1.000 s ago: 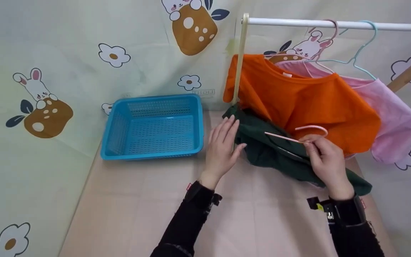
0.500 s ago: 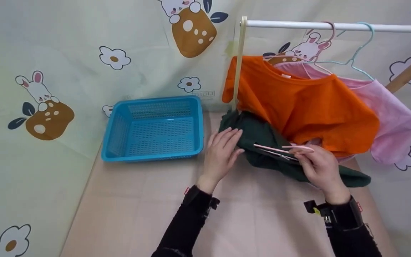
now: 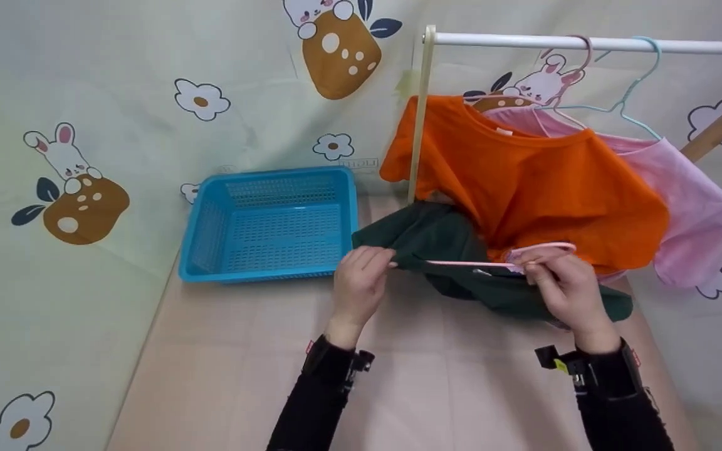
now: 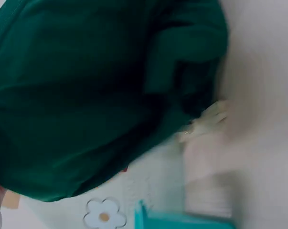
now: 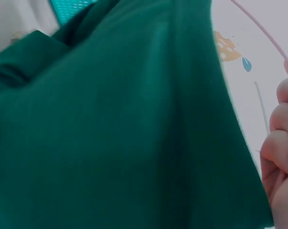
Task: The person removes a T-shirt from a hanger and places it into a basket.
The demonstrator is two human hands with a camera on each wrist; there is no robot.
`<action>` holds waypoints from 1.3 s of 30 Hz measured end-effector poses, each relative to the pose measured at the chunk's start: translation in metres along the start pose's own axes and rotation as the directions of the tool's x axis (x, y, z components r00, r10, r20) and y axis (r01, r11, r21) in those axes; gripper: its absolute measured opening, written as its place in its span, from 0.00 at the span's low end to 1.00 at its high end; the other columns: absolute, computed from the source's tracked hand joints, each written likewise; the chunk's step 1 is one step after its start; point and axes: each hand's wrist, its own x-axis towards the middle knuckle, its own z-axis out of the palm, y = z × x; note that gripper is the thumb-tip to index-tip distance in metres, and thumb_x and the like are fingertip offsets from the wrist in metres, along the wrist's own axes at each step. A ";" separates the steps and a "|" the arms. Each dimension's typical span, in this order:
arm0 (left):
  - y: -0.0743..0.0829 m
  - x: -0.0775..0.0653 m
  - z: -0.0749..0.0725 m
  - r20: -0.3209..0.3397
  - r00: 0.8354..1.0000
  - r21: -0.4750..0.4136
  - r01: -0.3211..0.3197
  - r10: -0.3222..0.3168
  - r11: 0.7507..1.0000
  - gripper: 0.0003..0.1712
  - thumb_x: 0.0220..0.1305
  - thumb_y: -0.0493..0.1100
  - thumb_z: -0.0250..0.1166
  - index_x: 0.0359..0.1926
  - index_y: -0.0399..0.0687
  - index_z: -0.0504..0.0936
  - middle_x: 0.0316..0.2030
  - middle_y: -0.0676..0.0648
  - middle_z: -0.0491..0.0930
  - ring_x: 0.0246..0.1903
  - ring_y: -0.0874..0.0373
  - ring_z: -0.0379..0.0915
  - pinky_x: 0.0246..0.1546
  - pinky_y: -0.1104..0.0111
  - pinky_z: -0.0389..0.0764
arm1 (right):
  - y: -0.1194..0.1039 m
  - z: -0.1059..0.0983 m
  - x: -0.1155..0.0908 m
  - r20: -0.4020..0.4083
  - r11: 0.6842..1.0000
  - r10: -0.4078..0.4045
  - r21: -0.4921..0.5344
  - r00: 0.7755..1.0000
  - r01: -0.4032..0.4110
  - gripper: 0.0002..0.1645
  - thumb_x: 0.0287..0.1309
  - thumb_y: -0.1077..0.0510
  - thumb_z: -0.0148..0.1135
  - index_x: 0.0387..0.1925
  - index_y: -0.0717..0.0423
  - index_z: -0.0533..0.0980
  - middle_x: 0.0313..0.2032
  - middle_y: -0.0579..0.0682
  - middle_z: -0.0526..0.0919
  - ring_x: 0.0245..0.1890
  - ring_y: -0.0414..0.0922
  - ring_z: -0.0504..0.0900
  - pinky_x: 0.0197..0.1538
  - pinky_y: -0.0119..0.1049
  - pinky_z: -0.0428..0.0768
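Note:
In the head view my left hand (image 3: pixel 359 282) pinches the neckline edge of a dark green shirt (image 3: pixel 442 228) with curled fingers. My right hand (image 3: pixel 565 288) grips a pink hanger (image 3: pixel 467 264) near its hook. The hanger's left arm runs into the shirt's neck opening beside a small white label, and its far tip is covered by green cloth. Green cloth (image 4: pixel 77 95) fills most of the left wrist view. The right wrist view shows curled fingers (image 5: pixel 280 138) at the right edge, beside the shirt's edge (image 5: pixel 220 119), with a thin pink hanger arm (image 5: pixel 261 27) above.
An orange shirt (image 3: pixel 561 181) and a pink garment (image 3: pixel 699 194) hang on hangers from a white rail (image 3: pixel 511 41), close behind the green shirt. A blue plastic basket (image 3: pixel 267 275) stands to the left on the pale table (image 3: pixel 273 357). Patterned cloth (image 3: pixel 148 62) covers the wall.
The left hand went from lying flat on the green shirt to pinching its edge and drawing it left. The right hand lowered the hanger, whose left arm went into the neck opening.

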 end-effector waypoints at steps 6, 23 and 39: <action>-0.006 0.000 -0.020 -0.068 0.996 -0.029 0.063 -0.065 0.998 0.18 0.75 0.46 0.53 0.36 0.40 0.83 0.32 0.45 0.84 0.34 0.52 0.81 0.35 0.61 0.82 | -0.010 -0.009 0.012 -0.041 0.996 0.067 0.061 0.997 -0.064 0.22 0.68 0.55 0.58 0.32 0.74 0.77 0.21 0.54 0.74 0.23 0.40 0.69 0.34 0.22 0.71; 0.002 -0.021 -0.032 -0.056 0.998 -0.078 -0.007 0.003 0.997 0.19 0.76 0.47 0.53 0.34 0.38 0.81 0.27 0.45 0.81 0.26 0.54 0.78 0.28 0.64 0.80 | 0.008 0.003 0.018 -0.129 0.905 0.387 0.243 0.913 -0.349 0.09 0.69 0.73 0.49 0.45 0.79 0.72 0.24 0.58 0.72 0.17 0.41 0.63 0.21 0.26 0.64; -0.005 -0.062 -0.022 0.160 0.985 0.025 0.060 -0.063 0.998 0.11 0.72 0.45 0.59 0.39 0.42 0.83 0.33 0.46 0.84 0.33 0.54 0.81 0.34 0.65 0.82 | 0.008 0.037 0.058 -0.091 0.888 0.335 0.364 0.938 -0.282 0.11 0.69 0.73 0.49 0.50 0.75 0.71 0.26 0.59 0.73 0.19 0.44 0.66 0.24 0.30 0.68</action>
